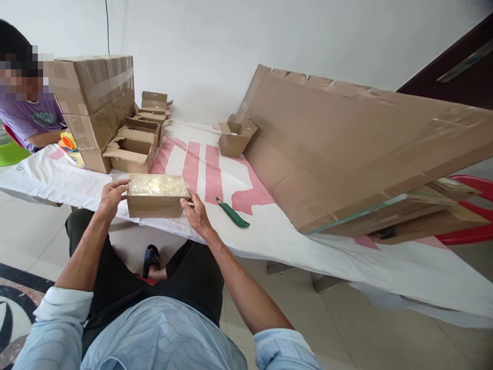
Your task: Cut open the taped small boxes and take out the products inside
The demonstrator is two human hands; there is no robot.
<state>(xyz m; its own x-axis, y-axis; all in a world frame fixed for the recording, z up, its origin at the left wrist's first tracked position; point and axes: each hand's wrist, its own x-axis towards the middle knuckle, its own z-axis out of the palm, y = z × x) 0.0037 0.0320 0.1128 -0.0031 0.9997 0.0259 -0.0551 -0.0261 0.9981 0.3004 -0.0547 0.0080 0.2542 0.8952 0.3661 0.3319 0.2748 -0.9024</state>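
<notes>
A small cardboard box (154, 204) with a clear plastic filling on top rests at the near edge of the white-covered table (277, 231). My left hand (111, 195) grips its left end, fingers curled over the top corner. My right hand (195, 210) holds its right end, thumb and fingers closed on the side. A green-handled cutter (233, 213) lies on the table just right of my right hand.
Several open small boxes (133, 149) and a large taped carton (94, 97) stand at the far left. One more open box (234, 137) sits mid-table. Big flattened cardboard sheets (346, 149) lean across the right. Another person (26, 108) sits far left, near orange tape rolls (67, 141).
</notes>
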